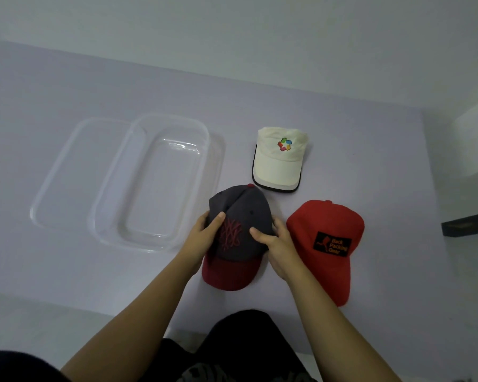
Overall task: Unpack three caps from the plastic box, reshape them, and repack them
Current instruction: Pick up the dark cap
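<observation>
A dark grey cap (243,213) with a maroon brim and red stitched logo lies on the table in front of me. My left hand (204,238) grips its left side, thumb on the crown. My right hand (276,244) holds its right side, thumb pressed on the front panel. A red cap (323,224) with a black patch rests to the right of it, brim toward me. A cream cap (280,164) with a colourful logo lies farther back. The clear plastic box (160,183) stands empty at the left.
The box's transparent lid (66,175) lies partly under the box on its left. The table (66,92) is covered in pale lilac and meets a white wall at the back. A dark object (467,226) sits off the table's right edge.
</observation>
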